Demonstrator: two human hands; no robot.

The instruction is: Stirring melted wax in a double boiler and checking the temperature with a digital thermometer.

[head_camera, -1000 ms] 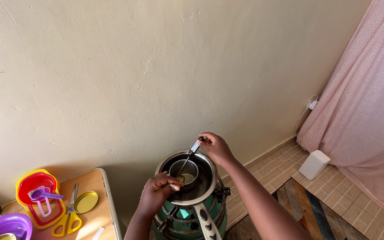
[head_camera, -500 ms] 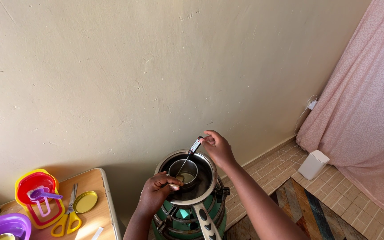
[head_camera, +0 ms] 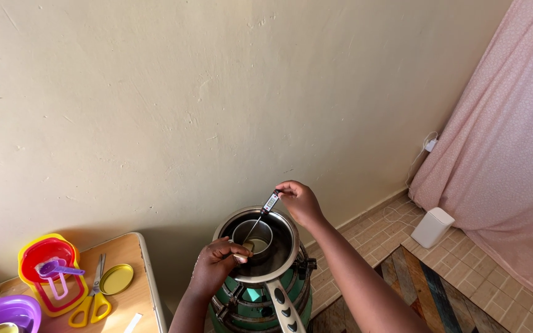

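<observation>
Our right hand (head_camera: 300, 203) pinched the head of a probe thermometer (head_camera: 271, 201) between fingertips and thumb, closed firmly on it. The thin metal stem slanted down toward seven o'clock, its tip dipping into a small steel cup (head_camera: 254, 235). That cup sat inside a larger saucepan (head_camera: 285, 237), a little toward ten o'clock of the pan's centre, with a pale yellowish content showing at its bottom.

Our left hand (head_camera: 216, 266) was curled at the cup's near edge, at about seven o'clock from it, fingers clenched on what looked like the cup's rim or handle; we could not tell exactly which part it gripped, as the knuckles hid it.

The saucepan rested on a green gas burner (head_camera: 260, 302), its long pale handle (head_camera: 282, 308) pointing toward six o'clock at the bottom edge of the view.

At nine o'clock from the burner stood a wooden table (head_camera: 137, 271). On it lay yellow-handled scissors (head_camera: 94, 296), a round gold lid (head_camera: 117, 279) just beside them, a stack of red and yellow measuring cups (head_camera: 47, 259) with a purple scoop (head_camera: 57, 270) in it, and a purple bowl (head_camera: 7, 311) at the corner.

At three o'clock, a white box (head_camera: 432, 227) stood on the tiled floor (head_camera: 495, 290) near a pink curtain (head_camera: 507, 154).
</observation>
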